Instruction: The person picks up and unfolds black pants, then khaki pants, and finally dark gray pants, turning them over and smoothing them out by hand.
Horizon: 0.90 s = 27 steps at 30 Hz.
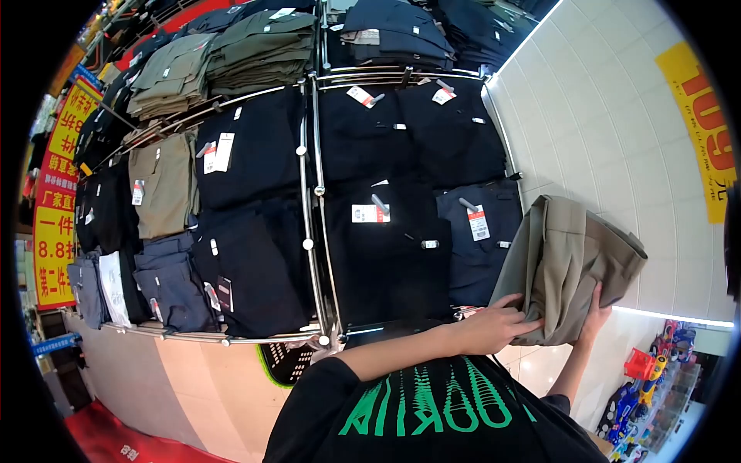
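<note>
Folded khaki trousers [567, 262] are held up at the right, in front of the tiled wall. My left hand [498, 322] has its fingers on the lower left part of the cloth. At the lower right edge my right hand [596, 315] grips the same trousers, its fingers partly hidden by the fabric. Close beside them on the metal rack lie folded dark grey trousers [478, 266] with a red and white tag [478, 222]. Black folded trousers [390, 270] lie further left, also tagged.
Metal rack rails [309, 243] divide stacks of folded trousers. A green-rimmed black basket [285, 365] stands on the floor below the rack. Yellow and red signs [58, 201] hang at the left, a yellow sign [698, 127] on the right wall. Colourful toys [644, 393] fill the lower right.
</note>
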Tool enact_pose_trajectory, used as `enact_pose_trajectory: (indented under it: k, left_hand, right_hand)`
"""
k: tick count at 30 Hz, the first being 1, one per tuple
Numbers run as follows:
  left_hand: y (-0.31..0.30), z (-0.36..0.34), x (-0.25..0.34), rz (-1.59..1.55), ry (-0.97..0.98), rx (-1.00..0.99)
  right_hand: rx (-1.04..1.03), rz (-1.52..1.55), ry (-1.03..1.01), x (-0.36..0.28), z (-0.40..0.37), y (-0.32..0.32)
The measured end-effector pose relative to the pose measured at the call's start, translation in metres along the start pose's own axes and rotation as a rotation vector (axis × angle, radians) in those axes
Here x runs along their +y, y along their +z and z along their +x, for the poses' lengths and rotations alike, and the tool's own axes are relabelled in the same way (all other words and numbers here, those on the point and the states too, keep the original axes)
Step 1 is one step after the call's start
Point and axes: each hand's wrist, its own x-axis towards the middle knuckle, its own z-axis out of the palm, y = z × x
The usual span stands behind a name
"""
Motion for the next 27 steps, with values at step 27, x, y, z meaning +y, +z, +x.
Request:
enact_pose_trajectory:
  k: [27]
  left_hand:
    - [-0.069, -0.234, -0.058, 0.088, -1.343, 0.391]
  right_hand:
    - [-0.775, 0.064, -0.013, -0.027, -0.081, 0.263]
